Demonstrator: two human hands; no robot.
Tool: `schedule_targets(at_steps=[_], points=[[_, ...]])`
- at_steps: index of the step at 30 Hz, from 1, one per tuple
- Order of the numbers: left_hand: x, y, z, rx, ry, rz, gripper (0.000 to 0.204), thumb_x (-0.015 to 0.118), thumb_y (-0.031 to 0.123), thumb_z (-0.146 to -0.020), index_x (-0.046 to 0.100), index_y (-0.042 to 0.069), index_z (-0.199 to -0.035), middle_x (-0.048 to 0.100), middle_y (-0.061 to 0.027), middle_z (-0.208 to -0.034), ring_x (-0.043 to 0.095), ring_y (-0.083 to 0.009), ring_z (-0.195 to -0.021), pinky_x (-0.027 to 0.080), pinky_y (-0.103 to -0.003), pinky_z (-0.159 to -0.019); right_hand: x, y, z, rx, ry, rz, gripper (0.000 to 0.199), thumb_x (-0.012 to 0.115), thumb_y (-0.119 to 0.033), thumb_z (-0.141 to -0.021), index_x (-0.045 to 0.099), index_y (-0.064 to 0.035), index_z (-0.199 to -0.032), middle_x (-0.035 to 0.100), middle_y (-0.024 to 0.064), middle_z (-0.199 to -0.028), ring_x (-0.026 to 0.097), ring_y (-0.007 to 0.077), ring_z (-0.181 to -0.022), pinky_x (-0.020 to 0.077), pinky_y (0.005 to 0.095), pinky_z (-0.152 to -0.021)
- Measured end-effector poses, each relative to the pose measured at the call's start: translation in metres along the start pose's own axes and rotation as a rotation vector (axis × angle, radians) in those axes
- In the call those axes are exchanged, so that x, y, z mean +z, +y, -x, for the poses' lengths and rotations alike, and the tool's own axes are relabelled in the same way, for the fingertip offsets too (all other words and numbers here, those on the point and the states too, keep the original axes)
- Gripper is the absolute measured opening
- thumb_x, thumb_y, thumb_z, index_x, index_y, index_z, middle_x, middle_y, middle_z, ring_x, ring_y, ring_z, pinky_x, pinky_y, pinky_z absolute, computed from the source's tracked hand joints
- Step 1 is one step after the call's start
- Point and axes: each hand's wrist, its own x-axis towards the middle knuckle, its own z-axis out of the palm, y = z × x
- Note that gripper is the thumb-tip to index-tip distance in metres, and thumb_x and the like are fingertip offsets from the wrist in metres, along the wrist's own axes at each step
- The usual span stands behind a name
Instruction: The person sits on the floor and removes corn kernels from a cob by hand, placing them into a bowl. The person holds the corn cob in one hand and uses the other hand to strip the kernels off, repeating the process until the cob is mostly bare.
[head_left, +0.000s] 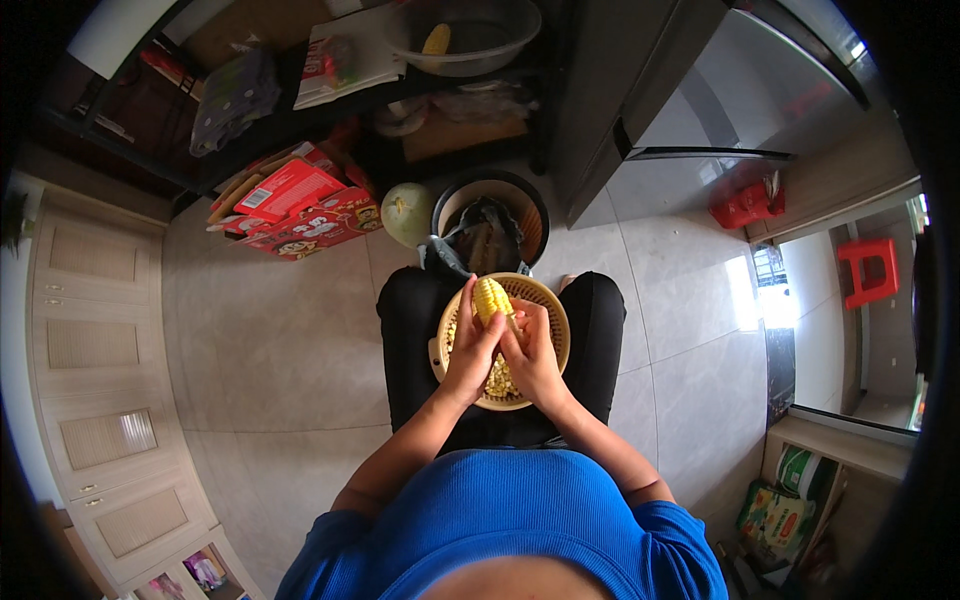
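An ear of yellow corn [490, 297] is held upright over a tan plastic basket [561, 340] that rests on my lap. My left hand [470, 352] closes round the ear's left side, its fingers running up along it. On the other side my right hand [534, 355] has its fingers curled against the lower part of the ear, and its thumb meets the left thumb there. Loose corn kernels [500, 382] lie in the basket below. What the right fingertips touch behind the ear is partly hidden.
Just beyond my knees stands a bin [540, 215] with a dark bag, beside a pale green melon [406, 214] and a red carton [300, 215]. A clear bowl [490, 55] with another ear sits on the shelf. A grey fridge [700, 110] is at far right.
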Motion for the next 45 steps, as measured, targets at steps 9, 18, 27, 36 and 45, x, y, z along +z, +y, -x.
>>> schedule_targets(at_steps=[9, 18, 27, 36, 45], points=[[-0.008, 0.005, 0.000, -0.014, -0.105, -0.012, 0.061, 0.043, 0.015, -0.096, 0.007, 0.015, -0.146, 0.028, -0.0096, -0.140, 0.037, -0.0198, -0.124, 0.033, -0.034, -0.102, -0.008, -0.018, -0.007, 0.242, 0.031, -0.280, 0.022, 0.050, -0.011, -0.093, 0.040, -0.0066, -0.113, 0.049, 0.0045, -0.093, 0.051, 0.0091, -0.081, 0.0451, 0.0210, -0.068], [-0.006, -0.008, -0.001, 0.062, -0.099, -0.118, 0.060, 0.039, 0.014, -0.097, 0.004, 0.018, -0.146, 0.030, -0.0113, -0.138, 0.043, -0.0213, -0.119, 0.035, -0.033, -0.101, 0.000, -0.007, -0.007, 0.177, 0.099, -0.235, 0.016, 0.048, -0.013, -0.095, 0.037, -0.0075, -0.105, 0.048, 0.0030, -0.088, 0.049, 0.0067, -0.073, 0.0453, 0.0191, -0.063], [-0.002, -0.005, 0.000, 0.054, -0.109, -0.048, 0.059, 0.035, 0.010, -0.096, 0.004, 0.018, -0.146, 0.030, -0.0106, -0.138, 0.040, -0.0205, -0.122, 0.031, -0.033, -0.104, 0.003, -0.023, -0.006, 0.249, 0.131, -0.311, 0.017, 0.046, -0.006, -0.091, 0.035, -0.0082, -0.104, 0.046, 0.0036, -0.090, 0.047, 0.0087, -0.080, 0.0449, 0.0210, -0.066], [-0.007, -0.009, -0.003, 0.051, -0.125, -0.093, 0.061, 0.031, 0.010, -0.092, 0.002, 0.018, -0.145, 0.037, -0.0189, -0.134, 0.046, -0.0244, -0.117, 0.032, -0.035, -0.103, 0.000, -0.008, -0.005, 0.141, 0.082, -0.203, 0.021, 0.046, -0.002, -0.089, 0.035, -0.0075, -0.105, 0.045, 0.0036, -0.090, 0.046, 0.0085, -0.079, 0.0431, 0.0199, -0.065], [-0.005, -0.004, 0.000, 0.009, -0.134, 0.022, 0.063, 0.033, 0.013, -0.090, 0.002, 0.019, -0.145, 0.037, -0.0207, -0.134, 0.046, -0.0273, -0.118, 0.032, -0.038, -0.103, 0.003, -0.009, -0.002, 0.026, 0.063, -0.158, 0.020, 0.045, -0.001, -0.090, 0.034, -0.0064, -0.106, 0.044, 0.0043, -0.091, 0.045, 0.0076, -0.077, 0.0413, 0.0184, -0.063]])
